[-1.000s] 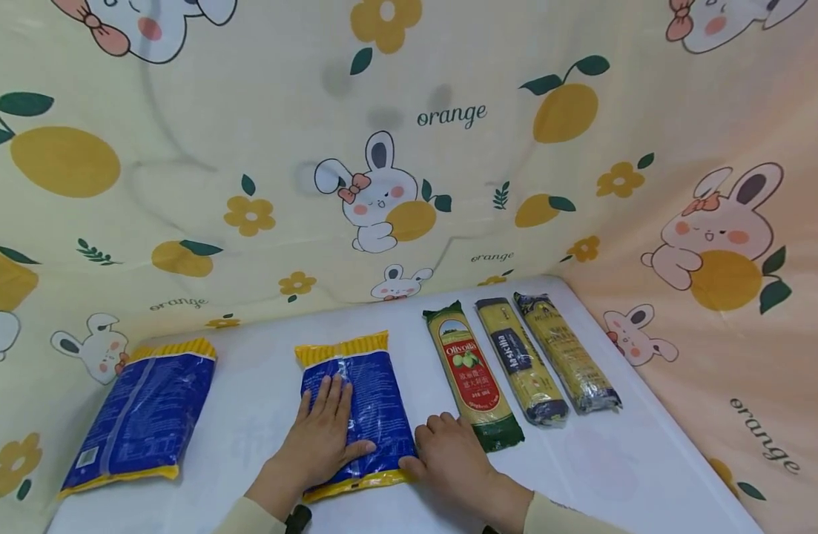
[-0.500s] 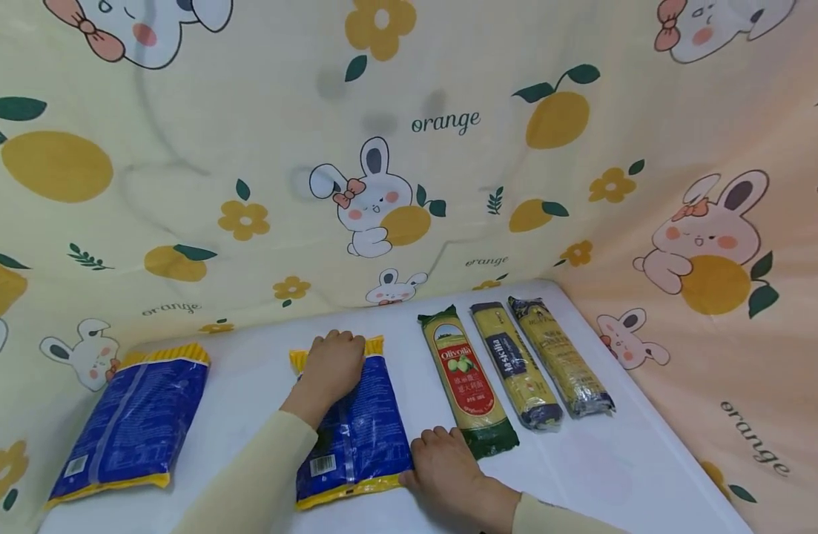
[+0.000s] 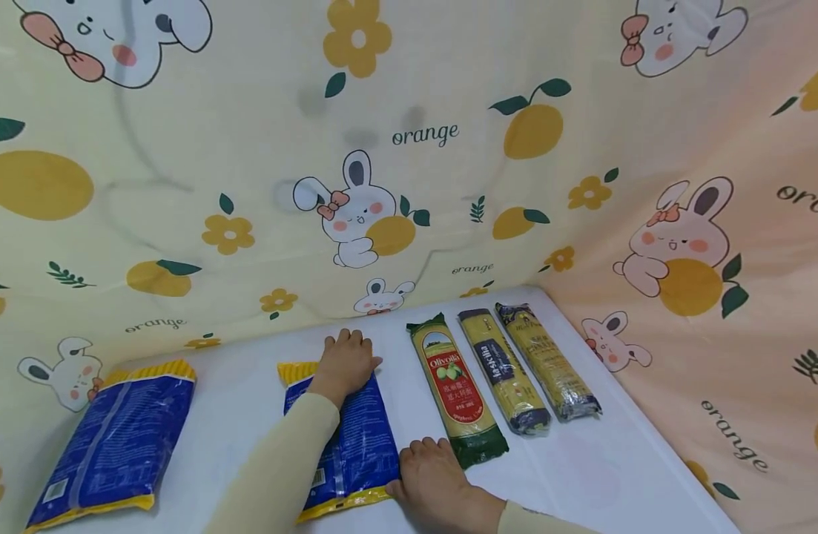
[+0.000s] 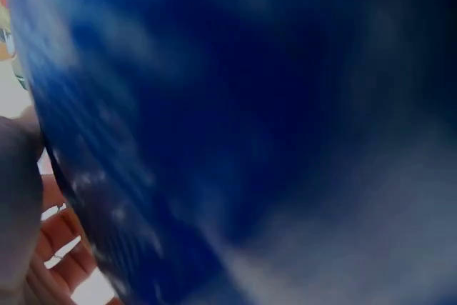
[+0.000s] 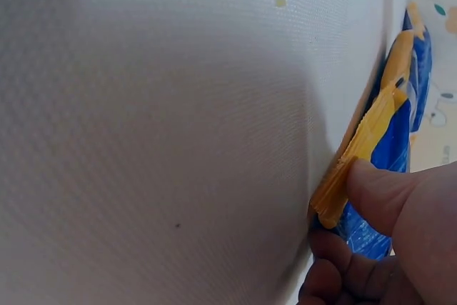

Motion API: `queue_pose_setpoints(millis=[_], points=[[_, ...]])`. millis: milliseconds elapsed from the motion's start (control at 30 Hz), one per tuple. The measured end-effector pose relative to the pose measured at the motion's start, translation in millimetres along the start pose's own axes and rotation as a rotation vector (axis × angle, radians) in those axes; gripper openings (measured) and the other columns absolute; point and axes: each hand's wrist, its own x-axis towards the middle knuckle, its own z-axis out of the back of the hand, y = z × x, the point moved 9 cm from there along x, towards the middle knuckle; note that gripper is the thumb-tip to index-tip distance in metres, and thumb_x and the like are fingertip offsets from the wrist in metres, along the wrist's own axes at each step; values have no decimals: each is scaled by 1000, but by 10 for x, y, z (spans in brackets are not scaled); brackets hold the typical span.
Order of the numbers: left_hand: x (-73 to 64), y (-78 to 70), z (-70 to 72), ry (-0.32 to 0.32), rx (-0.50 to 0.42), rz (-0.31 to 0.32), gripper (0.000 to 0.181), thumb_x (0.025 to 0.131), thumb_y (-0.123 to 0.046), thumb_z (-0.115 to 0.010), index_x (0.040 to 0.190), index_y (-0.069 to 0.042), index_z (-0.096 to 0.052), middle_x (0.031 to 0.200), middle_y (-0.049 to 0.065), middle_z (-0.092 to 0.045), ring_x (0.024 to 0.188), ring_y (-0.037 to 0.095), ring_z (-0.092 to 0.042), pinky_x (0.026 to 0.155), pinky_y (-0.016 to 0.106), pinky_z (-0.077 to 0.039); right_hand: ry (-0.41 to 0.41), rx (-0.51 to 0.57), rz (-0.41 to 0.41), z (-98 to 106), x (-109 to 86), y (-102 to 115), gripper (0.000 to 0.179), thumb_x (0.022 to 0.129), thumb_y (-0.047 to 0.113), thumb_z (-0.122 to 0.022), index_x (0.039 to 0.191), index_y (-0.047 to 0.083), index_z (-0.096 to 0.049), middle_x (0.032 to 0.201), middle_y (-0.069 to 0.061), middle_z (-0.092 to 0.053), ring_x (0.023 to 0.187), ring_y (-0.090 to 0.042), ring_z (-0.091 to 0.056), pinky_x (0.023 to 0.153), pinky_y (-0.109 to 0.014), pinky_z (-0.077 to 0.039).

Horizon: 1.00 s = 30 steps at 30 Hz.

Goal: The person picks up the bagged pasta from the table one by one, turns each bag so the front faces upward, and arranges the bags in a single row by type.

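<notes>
A blue plastic bag with yellow ends [image 3: 367, 445] lies on the white table in front of me in the head view. My left hand [image 3: 345, 363] is at its far right corner, with bent fingers over the yellow edge, hiding that corner. My right hand [image 3: 437, 480] holds the near right corner. In the right wrist view its thumb [image 5: 378, 194] presses on the crimped yellow edge [image 5: 371, 137], with the fingers curled below. Blurred blue bag [image 4: 214, 105] fills most of the left wrist view, with fingers [image 4: 61, 248] past its edge.
A second blue and yellow bag [image 3: 115, 445] lies at the left. On the right are three long pasta packs: one with a red label [image 3: 457, 389], one with a dark label [image 3: 505, 371] and a gold one [image 3: 549, 360]. A printed curtain [image 3: 248, 148] hangs behind.
My left hand has gone from flat on the bag's middle up to its far edge, then right to the corner. The right hand stays at the near corner. The head view has shifted slightly.
</notes>
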Motion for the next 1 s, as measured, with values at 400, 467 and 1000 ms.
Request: queue_pose_setpoints(millis=[400,467,1000], points=[[7,-50,-55,50,-4,39,40,100,-44,-50,118,-11,-66,118,11,-57,121,35,-41,104,62,-31,-6,113,-18,-11,-2,-32,64,88,66,-54,103,5,-66,81,2,-55,80,-15,-47,73,-38,-37],[7,-43,-27,18,7,29,38,100,-42,-52,117,-12,-66,118,11,-57,121,34,-41,105,62,-30,-10,137,-20,-13,12,-20,64,88,67,-54,102,5,-66,81,2,-55,79,-15,-47,73,-38,-37],[-228,221,601,-392,68,-38,40,103,-38,-45,97,-2,-61,98,14,-58,106,37,-52,105,64,-31,-236,356,136,557,-14,120,28,95,34,-58,69,24,-52,64,14,-45,66,-4,-42,66,-25,-33]])
